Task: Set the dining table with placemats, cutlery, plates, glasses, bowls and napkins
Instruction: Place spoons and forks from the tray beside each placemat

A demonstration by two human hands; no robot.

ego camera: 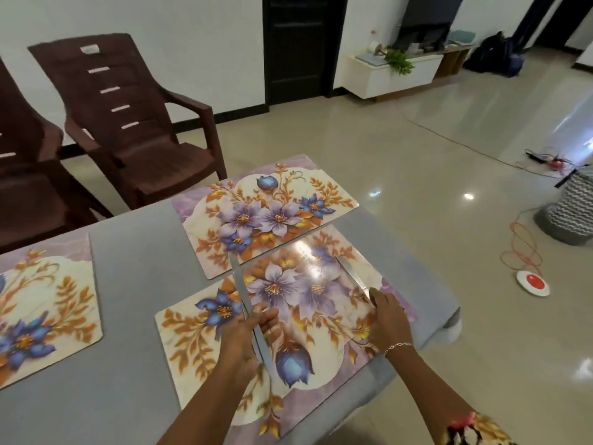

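Three floral placemats lie on the grey table (138, 284): a near one (288, 332) in front of me, a far one (266, 213) behind it, and a third (45, 309) at the left. My left hand (247, 332) grips a long silver piece of cutlery (240, 284) on the left part of the near mat. My right hand (388, 319) holds a second silver piece of cutlery (354, 277) on the mat's right part; its lower end is hidden under my fingers.
Two brown plastic chairs (128, 123) stand behind the table at the left. The table's right edge (449, 303) drops to a glossy tiled floor with an orange cable (521, 248), a white-and-red disc (532, 282) and a patterned basket (574, 207).
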